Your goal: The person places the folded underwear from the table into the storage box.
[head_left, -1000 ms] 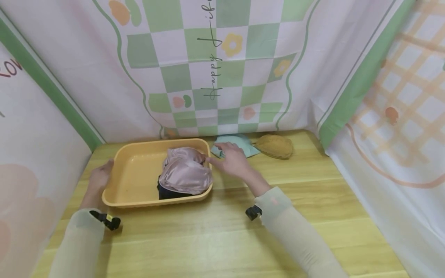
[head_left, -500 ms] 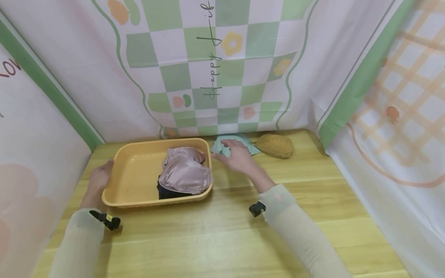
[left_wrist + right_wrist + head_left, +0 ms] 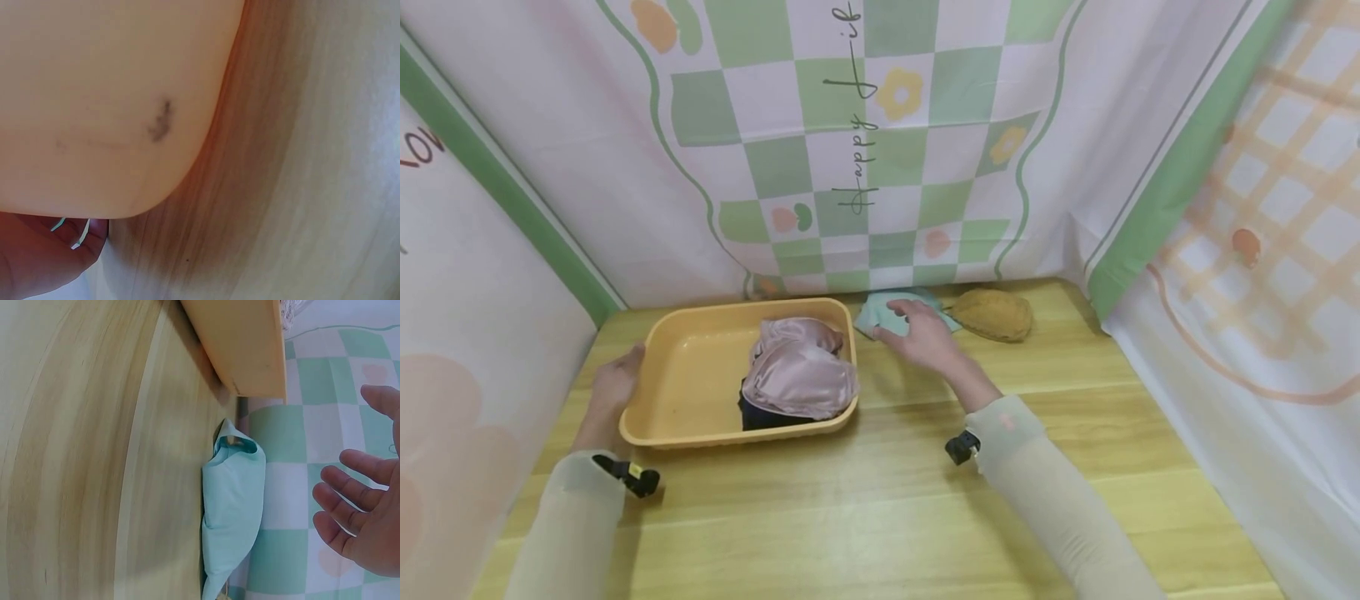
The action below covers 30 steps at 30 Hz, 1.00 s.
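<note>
Currently, the left hand point(image 3: 613, 385) is touching the left end of the tray point(image 3: 688, 375); whether it is gripping, I am not able to tell. The right hand point(image 3: 925, 340) is hovering above the blue cloth point(image 3: 234, 494), apart from it, fingers spread wide. The pink bra point(image 3: 805, 375) is lying in the tray's right half. Another, mustard piece point(image 3: 996, 315) is resting just beside the blue cloth.
</note>
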{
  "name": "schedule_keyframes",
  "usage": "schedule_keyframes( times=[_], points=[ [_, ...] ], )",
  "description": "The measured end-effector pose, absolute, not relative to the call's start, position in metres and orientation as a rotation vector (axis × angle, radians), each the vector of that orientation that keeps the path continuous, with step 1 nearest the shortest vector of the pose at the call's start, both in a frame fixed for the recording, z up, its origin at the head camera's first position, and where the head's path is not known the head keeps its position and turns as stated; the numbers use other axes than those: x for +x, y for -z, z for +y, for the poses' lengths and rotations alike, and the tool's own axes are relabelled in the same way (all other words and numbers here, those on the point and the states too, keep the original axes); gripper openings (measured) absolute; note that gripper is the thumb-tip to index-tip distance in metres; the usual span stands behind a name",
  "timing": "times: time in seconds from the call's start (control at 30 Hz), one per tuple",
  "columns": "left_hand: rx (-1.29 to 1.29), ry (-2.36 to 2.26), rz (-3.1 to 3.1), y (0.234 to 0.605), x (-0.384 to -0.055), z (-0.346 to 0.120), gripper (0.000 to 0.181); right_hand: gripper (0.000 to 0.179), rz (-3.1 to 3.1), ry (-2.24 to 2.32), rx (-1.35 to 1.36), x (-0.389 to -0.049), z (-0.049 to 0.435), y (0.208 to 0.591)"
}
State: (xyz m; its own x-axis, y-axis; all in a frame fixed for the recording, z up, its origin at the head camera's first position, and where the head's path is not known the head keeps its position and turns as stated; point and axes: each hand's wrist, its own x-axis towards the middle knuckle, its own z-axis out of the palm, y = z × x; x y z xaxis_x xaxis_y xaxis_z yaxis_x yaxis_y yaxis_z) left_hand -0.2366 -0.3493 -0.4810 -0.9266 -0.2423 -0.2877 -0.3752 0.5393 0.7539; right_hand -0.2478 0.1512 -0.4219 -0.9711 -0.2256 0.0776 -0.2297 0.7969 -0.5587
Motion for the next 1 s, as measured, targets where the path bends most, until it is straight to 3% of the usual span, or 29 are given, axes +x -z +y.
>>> schedule_keyframes(
  times=[1.0],
  points=[
    [-0.52,-1.36,2.59,0.479,-0.234,-0.349,0.09,0.061,-2.941,-1.191,0.309,-0.263,0.165,0.434]
  ],
)
